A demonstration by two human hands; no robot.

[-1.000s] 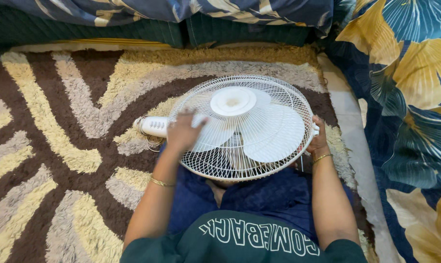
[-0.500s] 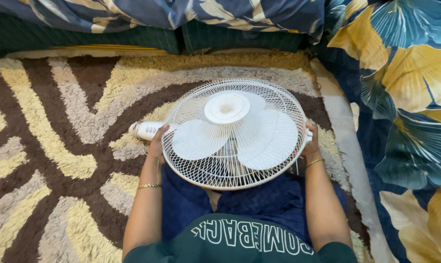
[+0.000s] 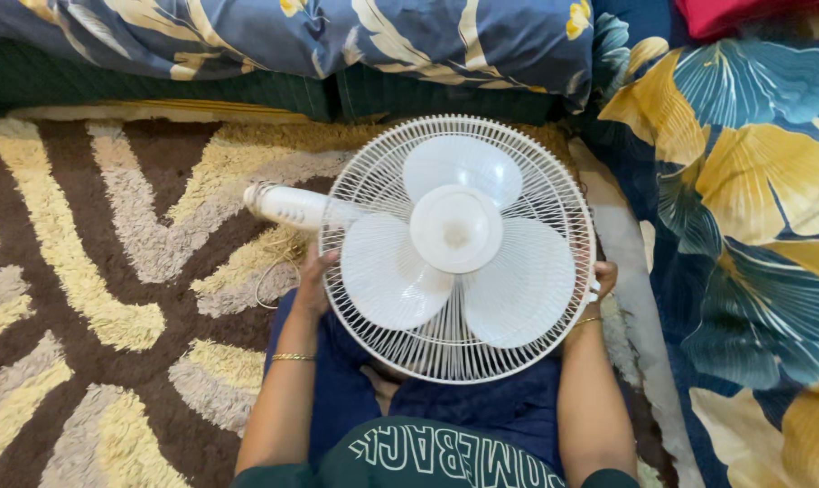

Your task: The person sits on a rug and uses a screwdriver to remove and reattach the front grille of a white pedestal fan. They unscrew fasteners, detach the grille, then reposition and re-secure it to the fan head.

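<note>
Gripping the white fan (image 3: 457, 248) by opposite edges of its round wire guard, the person sat on the patterned rug (image 3: 93, 298) with the fan face-up over their lap. The left hand (image 3: 314, 285) was curled on the guard's left rim, and the right hand (image 3: 602, 282) clasped the right rim, most of its fingers hidden behind the wires. A second earlier the left hand had lain on top of the guard, over a blade; half a second earlier it had already slipped off to the rim, and it held there at this moment. So the touching of the face had ended and both hands were holding the fan steady from its sides. The fan also sat further right and further from the person in the view than before, closer to the blue bedding (image 3: 337, 41) at the far edge, though the camera may have shifted too. The three blades showed sharp through the guard. The white stem (image 3: 292, 206) stuck out to the left over the rug, and a thin cord (image 3: 274, 285) looped just beside the left hand. A leafy blue and yellow cloth (image 3: 744, 226) lay on the right.
</note>
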